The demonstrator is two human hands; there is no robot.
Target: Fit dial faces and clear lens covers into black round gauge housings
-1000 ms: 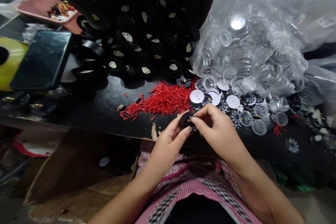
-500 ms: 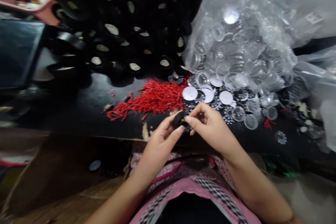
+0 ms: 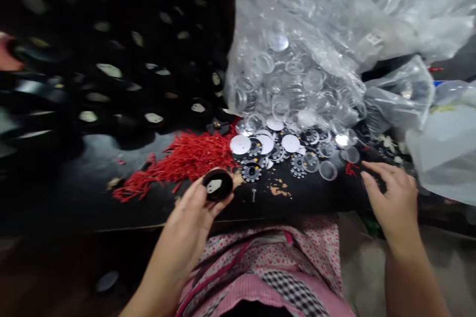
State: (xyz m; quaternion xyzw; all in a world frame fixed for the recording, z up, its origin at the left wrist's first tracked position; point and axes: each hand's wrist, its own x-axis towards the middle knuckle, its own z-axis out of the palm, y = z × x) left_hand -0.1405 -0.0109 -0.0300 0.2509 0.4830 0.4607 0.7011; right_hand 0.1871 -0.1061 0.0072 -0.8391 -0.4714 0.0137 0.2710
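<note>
My left hand (image 3: 195,208) grips a black round cup-shaped housing (image 3: 218,184) above the table's front edge. A pale piece with small dark marks shows inside it. Off to the right, my right hand (image 3: 392,195) reaches over the table with thumb and fingers apart, holding nothing that I can see. Its fingertips are close to a few small red pointers (image 3: 350,169). Between the hands lie black-and-white printed dials (image 3: 251,172), some turned to their white backs (image 3: 240,144), and round clear plastic covers (image 3: 327,170).
A heap of thin red pointers (image 3: 193,154) lies left of the dials. Many black housings (image 3: 153,118) are massed at the back left. Behind the dials, a clear plastic bag (image 3: 297,10) spills more covers. A small screw-like piece (image 3: 254,195) lies near the front edge.
My right hand has left the black housing and moved far to the right, its fingers spreading. My left hand still holds the housing, now tilted towards me. The view has swung right.
</note>
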